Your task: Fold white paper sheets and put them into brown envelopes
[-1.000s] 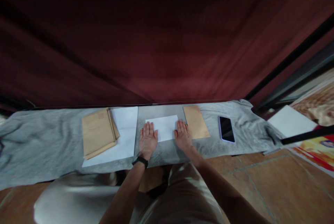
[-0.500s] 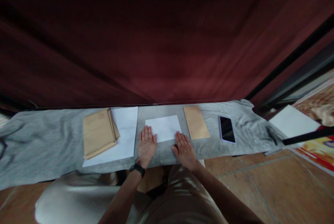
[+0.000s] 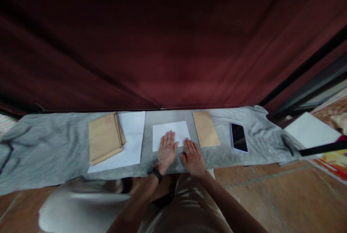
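matt white paper sheet (image 3: 170,134), brown paper envelope (image 3: 206,134), soft grey cloth (image 3: 54,146), glossy black phone (image 3: 239,137)

This looks like a room in a home, used as a simple desk corner. A low surface is covered with a grey cloth (image 3: 48,146), and a dark red curtain (image 3: 162,45) hangs behind it. The floor has brown tiles (image 3: 284,197). A phone (image 3: 239,137), brown envelopes (image 3: 104,137) and white paper (image 3: 134,131) lie on the cloth.
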The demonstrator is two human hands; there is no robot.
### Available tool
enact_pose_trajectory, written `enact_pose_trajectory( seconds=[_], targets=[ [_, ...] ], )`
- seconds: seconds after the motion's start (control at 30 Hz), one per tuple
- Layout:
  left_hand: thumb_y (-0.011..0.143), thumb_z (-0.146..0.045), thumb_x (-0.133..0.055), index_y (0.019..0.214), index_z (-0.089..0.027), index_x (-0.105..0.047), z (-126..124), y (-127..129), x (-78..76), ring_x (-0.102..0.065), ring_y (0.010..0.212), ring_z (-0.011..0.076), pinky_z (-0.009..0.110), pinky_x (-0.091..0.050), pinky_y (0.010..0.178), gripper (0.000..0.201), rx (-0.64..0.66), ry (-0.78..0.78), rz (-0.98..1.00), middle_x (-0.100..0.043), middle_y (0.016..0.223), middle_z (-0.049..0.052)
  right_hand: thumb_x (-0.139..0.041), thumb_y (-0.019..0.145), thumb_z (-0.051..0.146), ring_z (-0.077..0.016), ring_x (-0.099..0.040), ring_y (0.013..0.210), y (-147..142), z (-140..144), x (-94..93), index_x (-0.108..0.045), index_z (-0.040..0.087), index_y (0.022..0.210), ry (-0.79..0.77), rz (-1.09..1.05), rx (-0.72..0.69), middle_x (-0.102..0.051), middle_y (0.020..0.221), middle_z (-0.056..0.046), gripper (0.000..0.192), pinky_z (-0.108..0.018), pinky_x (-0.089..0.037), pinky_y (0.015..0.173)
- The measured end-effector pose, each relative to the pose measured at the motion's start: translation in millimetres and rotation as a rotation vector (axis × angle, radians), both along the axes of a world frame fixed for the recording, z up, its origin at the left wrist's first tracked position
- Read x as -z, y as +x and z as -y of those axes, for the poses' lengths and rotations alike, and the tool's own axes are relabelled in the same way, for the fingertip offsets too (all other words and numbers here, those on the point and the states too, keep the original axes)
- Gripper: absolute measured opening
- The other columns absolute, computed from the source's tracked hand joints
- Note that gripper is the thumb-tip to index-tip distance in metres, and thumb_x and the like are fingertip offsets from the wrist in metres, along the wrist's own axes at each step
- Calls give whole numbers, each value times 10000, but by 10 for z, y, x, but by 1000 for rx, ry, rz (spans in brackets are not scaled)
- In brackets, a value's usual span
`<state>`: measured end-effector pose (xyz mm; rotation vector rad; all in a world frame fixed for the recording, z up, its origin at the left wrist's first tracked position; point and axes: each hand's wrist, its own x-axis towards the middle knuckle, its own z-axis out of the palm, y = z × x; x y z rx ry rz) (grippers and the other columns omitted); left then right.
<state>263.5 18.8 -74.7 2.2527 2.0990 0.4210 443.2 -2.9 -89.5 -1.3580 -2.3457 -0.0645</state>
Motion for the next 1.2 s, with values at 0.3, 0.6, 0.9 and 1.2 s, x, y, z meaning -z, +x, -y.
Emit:
enact_pose_trajectory(
  seconds=[0.3,0.6,0.9,1.2],
  targets=[
    [1008,-299,-388,1526,-47,-436,-204,-531,-78,-353,1522,308,482,-284,1240,578,-238,7,14,-416,1606,215,-454,1040,364,-283,-422,1477,-15,12,-34,-338,71,1592,-32,-18,10,-436,1601,-162,636,-464,-290,1244],
    [925,-213,-506,1357,-171,-617,-838,-723,-446,-531,1348,321,476,-385,1147,448,-69,-156,46,-567,1473,168,-459,1036,368,-292,-419,1479,-21,6,-61,-336,76,1591,-53,-34,4,-458,1584,-182,639,-492,-301,1235],
    [751,-252,-728,971,-184,-698,-1091,-926,-615,-630,1086,279,381,-442,1012,233,-33,-288,201,-704,1093,107,-445,1046,354,-276,-412,1484,-7,-1,-61,-375,75,1568,-59,-55,2,-467,1583,-167,596,-479,-302,1236],
    [713,-282,-663,672,-197,-610,-847,-1180,-756,-564,661,169,262,-438,638,108,-75,-366,591,-583,635,-30,-441,1038,308,-270,-446,1463,-18,-3,-60,-356,111,1590,-61,-80,27,-499,1563,-151,592,-476,-313,1236]
  ],
)
